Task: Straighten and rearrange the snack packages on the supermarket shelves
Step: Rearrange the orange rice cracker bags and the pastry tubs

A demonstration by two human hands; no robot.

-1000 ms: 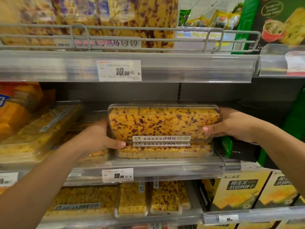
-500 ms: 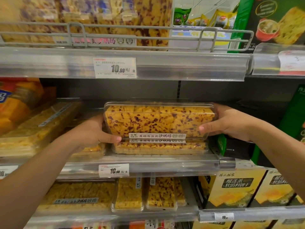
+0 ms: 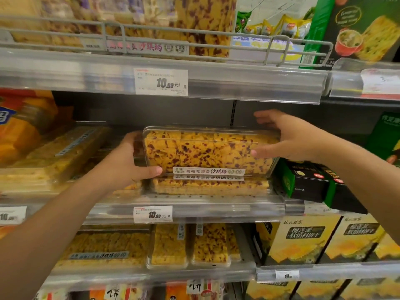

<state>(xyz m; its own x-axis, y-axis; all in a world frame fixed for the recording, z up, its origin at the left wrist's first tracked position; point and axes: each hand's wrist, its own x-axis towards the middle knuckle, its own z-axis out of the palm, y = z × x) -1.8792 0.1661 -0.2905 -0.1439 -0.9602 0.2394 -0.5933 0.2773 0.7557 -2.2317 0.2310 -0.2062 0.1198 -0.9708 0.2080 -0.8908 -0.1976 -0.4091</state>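
While both hands hold it, the clear snack box (image 3: 207, 152) of yellow, red-flecked cake sits tilted on top of a second box (image 3: 211, 187) of the same kind on the middle shelf (image 3: 194, 205). The left hand (image 3: 127, 163) clasps the box's left end, thumb along the lower front edge and fingers hidden behind. The right hand (image 3: 287, 140) grasps the right end, thumb pressed on the front face and fingers reaching over the top rear edge.

Above the box there is dark open room up to the underside of the upper shelf (image 3: 238, 83), whose clear front strip carries a price tag (image 3: 161, 82). To the left, a slanted stack of paler boxes (image 3: 54, 154) lies just beside the left hand, with a narrow gap between them and the held box. To the right, a black and green carton (image 3: 313, 182) lies tilted close to the box's right end, its corner jutting over the shelf's front edge.

The lower box's front edge runs close behind the middle shelf's clear lip, where another price tag (image 3: 152, 214) hangs. Below, more cake boxes (image 3: 168, 243) lie flat on the lower shelf, next to yellow cartons (image 3: 303, 239).
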